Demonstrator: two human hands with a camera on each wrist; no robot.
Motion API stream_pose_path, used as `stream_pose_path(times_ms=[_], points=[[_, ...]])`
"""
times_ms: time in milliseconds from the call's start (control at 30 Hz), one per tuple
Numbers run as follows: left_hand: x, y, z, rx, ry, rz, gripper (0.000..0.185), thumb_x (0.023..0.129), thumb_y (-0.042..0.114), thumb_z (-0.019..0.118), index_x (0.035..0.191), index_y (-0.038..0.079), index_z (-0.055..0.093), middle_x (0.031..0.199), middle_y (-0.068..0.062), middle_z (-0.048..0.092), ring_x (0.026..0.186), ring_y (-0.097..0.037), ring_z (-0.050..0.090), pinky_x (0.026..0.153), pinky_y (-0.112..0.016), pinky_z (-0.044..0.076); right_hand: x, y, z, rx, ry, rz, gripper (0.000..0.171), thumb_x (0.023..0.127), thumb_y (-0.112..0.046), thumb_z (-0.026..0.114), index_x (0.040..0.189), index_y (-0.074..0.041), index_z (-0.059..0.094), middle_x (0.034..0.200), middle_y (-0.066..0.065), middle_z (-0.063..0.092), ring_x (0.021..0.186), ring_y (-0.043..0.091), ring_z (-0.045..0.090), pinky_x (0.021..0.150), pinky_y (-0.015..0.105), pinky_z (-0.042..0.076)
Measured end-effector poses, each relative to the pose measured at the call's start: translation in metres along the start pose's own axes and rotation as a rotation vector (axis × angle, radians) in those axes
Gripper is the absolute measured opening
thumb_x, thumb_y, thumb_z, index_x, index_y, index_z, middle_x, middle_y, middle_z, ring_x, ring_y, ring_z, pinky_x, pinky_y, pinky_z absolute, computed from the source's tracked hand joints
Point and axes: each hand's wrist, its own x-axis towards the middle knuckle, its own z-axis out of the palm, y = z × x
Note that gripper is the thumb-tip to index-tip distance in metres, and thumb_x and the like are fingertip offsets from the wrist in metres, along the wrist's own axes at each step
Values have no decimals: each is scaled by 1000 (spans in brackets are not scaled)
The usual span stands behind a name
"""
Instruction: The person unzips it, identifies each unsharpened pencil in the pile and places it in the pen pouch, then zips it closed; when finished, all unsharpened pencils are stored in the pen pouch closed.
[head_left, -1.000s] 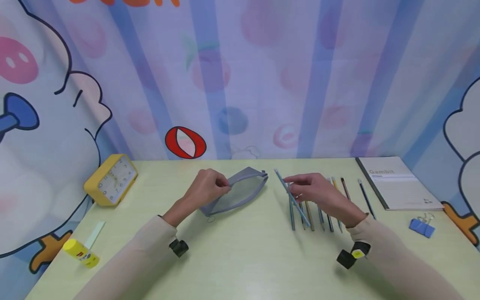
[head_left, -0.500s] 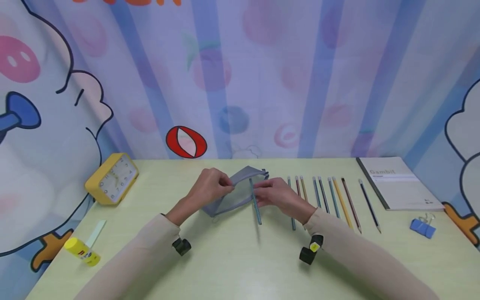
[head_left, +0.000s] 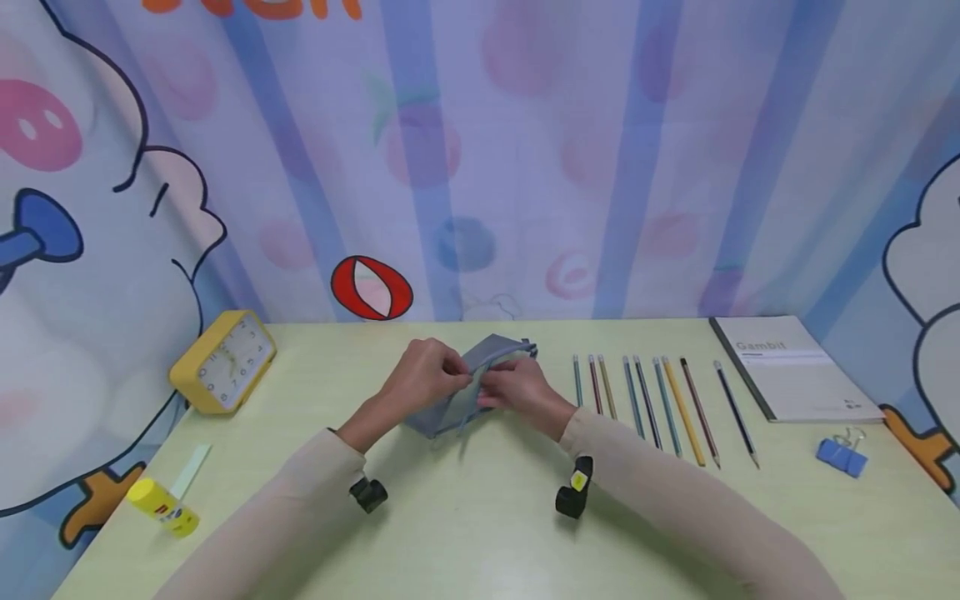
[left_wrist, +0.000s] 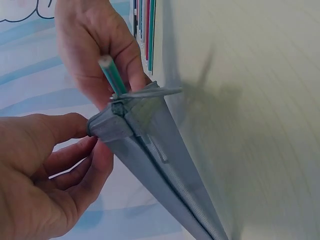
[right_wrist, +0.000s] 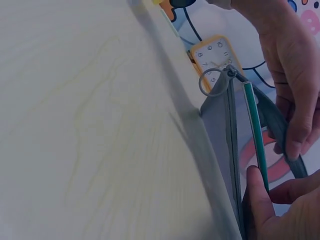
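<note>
My left hand (head_left: 426, 373) pinches the upper edge of a grey-blue zip pencil case (head_left: 431, 419), whose mouth gapes. At that mouth is my right hand (head_left: 525, 392), thumb and fingers pinching a green pencil (right_wrist: 257, 130). In the right wrist view the pencil lies lengthwise between the two zip edges, its far end near the ring of the zip pull (right_wrist: 212, 82). From the left wrist, the pencil's end (left_wrist: 116, 80) pokes up beside the case's corner. The case's inside is mostly hidden.
Several pencils (head_left: 682, 408) lie side by side right of the case. Beyond them are a notebook (head_left: 802, 379) and a blue binder clip (head_left: 842, 457). On the left stand a yellow clock (head_left: 223, 362) and, nearer, a glue stick (head_left: 163, 507) beside a pale strip (head_left: 191, 471).
My right hand has moved left from the row of pencils to the case's mouth, bringing the green pencil, which has turned to line up with the opening. My left hand keeps its pinch.
</note>
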Motion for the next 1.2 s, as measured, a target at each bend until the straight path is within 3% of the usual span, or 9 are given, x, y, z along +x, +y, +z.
stream_pose_path(times_ms=[267, 533, 700, 900, 1033, 1200], points=[[3, 3, 4, 12, -6, -8, 9, 88, 15, 76, 86, 7, 81, 80, -3, 77, 67, -9, 65, 59, -21, 52, 8, 3, 7, 139, 32, 60, 22, 95, 7, 48, 111, 15, 62, 87, 11, 70, 67, 11, 70, 71, 24, 60], [5, 6, 2, 7, 2, 1, 10, 89, 14, 75, 87, 7, 81, 81, -3, 77, 66, -10, 65, 59, -22, 52, 11, -4, 7, 213, 64, 75, 31, 94, 10, 50, 123, 18, 59, 88, 14, 75, 73, 12, 72, 80, 28, 61], [5, 5, 0, -13, 8, -1, 12, 90, 15, 74, 90, 6, 81, 84, -4, 78, 67, -11, 66, 60, -24, 54, 2, -10, 3, 241, 47, 54, 34, 97, 7, 52, 129, 20, 53, 105, 22, 70, 84, 15, 72, 90, 28, 58], [5, 2, 0, -30, 13, -19, 13, 91, 15, 74, 92, 5, 81, 86, -6, 78, 69, -12, 67, 62, -25, 56, -24, -11, -9, 209, -55, 48, 44, 101, 2, 52, 141, 16, 45, 131, 33, 59, 98, 16, 70, 96, 28, 56], [5, 1, 0, -26, 18, -26, 12, 90, 15, 74, 92, 5, 81, 86, -6, 78, 70, -12, 68, 63, -26, 57, -46, -8, -26, 171, -153, 30, 46, 103, -3, 51, 145, 15, 41, 134, 29, 59, 104, 15, 70, 97, 28, 55], [5, -2, 1, -38, 36, -40, 12, 91, 15, 74, 91, 7, 82, 85, -5, 78, 71, -12, 68, 64, -26, 57, -73, -14, -59, -36, -201, -33, 45, 104, -13, 53, 141, 12, 46, 133, 27, 60, 112, 20, 70, 101, 34, 54]])
